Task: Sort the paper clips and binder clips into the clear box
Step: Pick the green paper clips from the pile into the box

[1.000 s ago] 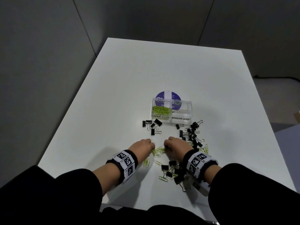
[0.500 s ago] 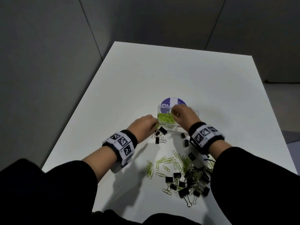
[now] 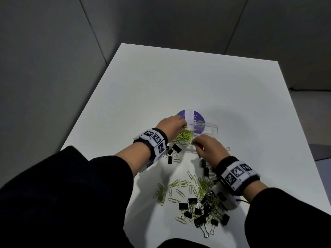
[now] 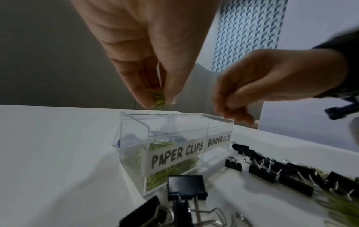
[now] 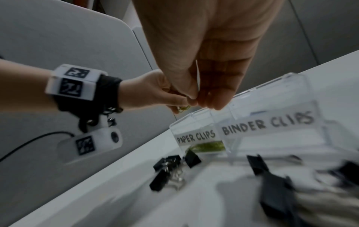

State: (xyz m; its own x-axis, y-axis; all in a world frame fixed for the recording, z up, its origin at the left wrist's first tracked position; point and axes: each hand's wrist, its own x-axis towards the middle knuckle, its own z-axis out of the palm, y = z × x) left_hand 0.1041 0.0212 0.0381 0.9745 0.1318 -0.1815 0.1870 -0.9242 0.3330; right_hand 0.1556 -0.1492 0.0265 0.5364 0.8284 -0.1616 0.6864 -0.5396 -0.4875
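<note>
Two hands hover over the clear box (image 3: 206, 130): the left hand (image 4: 147, 50) pinches green paper clips (image 4: 157, 98); the right hand's (image 3: 208, 149) grip is curled, its contents unclear.

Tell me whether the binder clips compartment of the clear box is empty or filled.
Empty, as far as shown: the binder clips compartment looks clear inside, while green paper clips fill the neighbouring side. Black binder clips lie on the table.

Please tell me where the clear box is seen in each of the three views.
Head: clear box at centre, between both hands.
Left wrist: clear box at centre, below the left hand.
Right wrist: clear box right of centre.
Shared landmark: its PAPER CLIPS label.
</note>
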